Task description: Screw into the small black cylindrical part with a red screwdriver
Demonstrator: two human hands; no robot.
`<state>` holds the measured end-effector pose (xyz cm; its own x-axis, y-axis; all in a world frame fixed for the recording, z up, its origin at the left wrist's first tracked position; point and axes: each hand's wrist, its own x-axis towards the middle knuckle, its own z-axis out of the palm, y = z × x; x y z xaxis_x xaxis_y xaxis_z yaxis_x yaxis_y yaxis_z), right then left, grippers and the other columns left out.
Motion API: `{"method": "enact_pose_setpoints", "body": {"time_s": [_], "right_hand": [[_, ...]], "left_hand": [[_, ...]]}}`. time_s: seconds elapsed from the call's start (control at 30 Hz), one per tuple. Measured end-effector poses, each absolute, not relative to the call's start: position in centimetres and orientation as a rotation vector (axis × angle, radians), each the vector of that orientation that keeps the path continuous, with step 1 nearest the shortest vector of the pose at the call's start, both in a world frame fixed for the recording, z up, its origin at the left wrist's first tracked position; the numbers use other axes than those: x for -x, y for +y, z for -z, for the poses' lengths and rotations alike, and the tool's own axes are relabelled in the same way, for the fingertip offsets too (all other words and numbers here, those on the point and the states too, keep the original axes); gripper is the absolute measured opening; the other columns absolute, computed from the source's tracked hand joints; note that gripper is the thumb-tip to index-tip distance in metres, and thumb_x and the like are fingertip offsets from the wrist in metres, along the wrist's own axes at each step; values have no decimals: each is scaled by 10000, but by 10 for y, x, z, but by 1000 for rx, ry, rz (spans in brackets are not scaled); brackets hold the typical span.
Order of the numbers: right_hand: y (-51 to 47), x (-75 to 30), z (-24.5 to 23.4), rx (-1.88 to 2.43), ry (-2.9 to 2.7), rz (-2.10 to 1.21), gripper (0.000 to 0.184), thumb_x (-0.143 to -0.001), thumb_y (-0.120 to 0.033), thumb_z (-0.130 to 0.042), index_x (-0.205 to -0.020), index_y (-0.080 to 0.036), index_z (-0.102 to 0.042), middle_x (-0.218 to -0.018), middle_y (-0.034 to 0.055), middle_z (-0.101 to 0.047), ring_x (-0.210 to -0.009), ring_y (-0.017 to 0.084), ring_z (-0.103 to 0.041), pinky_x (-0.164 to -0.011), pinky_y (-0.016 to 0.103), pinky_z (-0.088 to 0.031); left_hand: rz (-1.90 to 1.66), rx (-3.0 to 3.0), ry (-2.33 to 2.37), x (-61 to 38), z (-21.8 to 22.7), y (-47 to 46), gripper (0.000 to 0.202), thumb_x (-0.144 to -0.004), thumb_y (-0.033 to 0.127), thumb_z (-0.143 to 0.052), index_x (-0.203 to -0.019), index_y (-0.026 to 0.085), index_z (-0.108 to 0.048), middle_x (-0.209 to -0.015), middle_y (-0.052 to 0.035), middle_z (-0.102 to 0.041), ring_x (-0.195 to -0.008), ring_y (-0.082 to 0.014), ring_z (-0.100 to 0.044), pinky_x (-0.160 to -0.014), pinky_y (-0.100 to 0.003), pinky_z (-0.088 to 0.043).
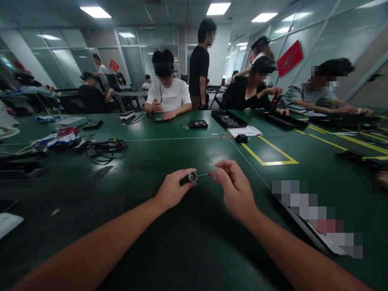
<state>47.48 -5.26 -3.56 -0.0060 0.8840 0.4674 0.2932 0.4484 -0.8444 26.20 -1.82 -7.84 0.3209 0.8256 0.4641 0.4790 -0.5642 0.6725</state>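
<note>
My left hand (173, 186) is closed around a small dark cylinder (192, 177) with a silvery round rim, its open end turned toward me. Between the thumb and fingers of my right hand (238, 188) is a small screwdriver (212, 173) with a red, partly clear handle. Its thin metal shaft points left and its tip reaches the cylinder's rim; whether it goes inside I cannot tell. Both hands are held above the green table (194, 250). What lies inside the cylinder is too small to make out.
Coiled black cables (107, 150) lie at the left. A black parts tray (228, 120) and a small black block (241, 138) are farther back. A flat, blurred-out item (312, 222) lies right of my right arm. Several people sit across the table; one person (199, 64) stands behind.
</note>
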Motion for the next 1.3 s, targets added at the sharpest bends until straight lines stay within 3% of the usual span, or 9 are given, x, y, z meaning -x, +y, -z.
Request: {"method": "enact_pose_setpoints", "body": {"time_s": [0.07, 0.23, 0.43, 0.6, 0.83, 0.97, 1.3], "right_hand": [[-52, -476, 36, 1060, -1574, -648, 191, -1022, -383, -488, -1081, -244, -604, -827, 4, -654, -728, 181, -599, -635, 311, -429], [-53, -474, 33, 1125, -1617, -575, 345, -1042, -473, -440, -901, -245, -657, -747, 7, -640, -674, 186, -587, -621, 319, -422], [-51, -474, 36, 1106, -1542, -614, 228, -1019, -429, -506, -1118, -259, -620, -910, 35, -709, -803, 217, -653, -695, 346, -476], [-48, -472, 38, 1106, -1525, -622, 230, -1022, -422, -479, -1043, -243, -622, -871, 38, -700, -812, 213, -657, -764, 377, -500], [-24, -477, 44, 1010, -944, -1170, 291, -895, -515, -616, -818, -237, -574, -654, -17, -580, -591, 174, -572, -645, 373, -555], [-21, -477, 45, 1012, -994, -1035, 304, -881, -541, -633, -885, -239, -605, -735, -7, -638, -658, 175, -617, -659, 354, -564], [-36, -471, 46, 1102, -1345, -765, 273, -1020, -480, -468, -995, -238, -590, -860, 31, -684, -781, 202, -662, -763, 383, -528]], "left_hand": [[-1133, -2176, 1160, -261, 79, -18, 413, -886, 244, -737, -1296, 258, -688, -1267, -54, -729, -1198, -240, -673, -1084, -432, -506], [-1107, -2207, 1119, -262, 78, -19, 399, -883, 240, -740, -1279, 258, -695, -1255, -57, -733, -1178, -242, -682, -1073, -450, -514], [-1134, -2167, 1190, -263, 78, -18, 421, -870, 223, -749, -1285, 246, -682, -1262, -61, -728, -1186, -249, -677, -1083, -463, -509], [-1115, -2156, 1233, -263, 79, -17, 395, -862, 220, -761, -1250, 213, -684, -1209, -66, -741, -1126, -242, -698, -1030, -436, -544], [-1147, -2426, 1204, -254, 73, -15, 356, -927, 214, -688, -1282, 211, -668, -1263, -81, -717, -1202, -241, -657, -1077, -470, -509], [-1095, -2378, 1244, -253, 74, -14, 372, -902, 213, -720, -1271, 208, -674, -1256, -81, -719, -1193, -247, -661, -1065, -478, -517], [-1108, -2334, 1175, -256, 75, -18, 377, -906, 250, -719, -1279, 234, -671, -1247, -69, -721, -1177, -245, -670, -1053, -458, -522]]}}
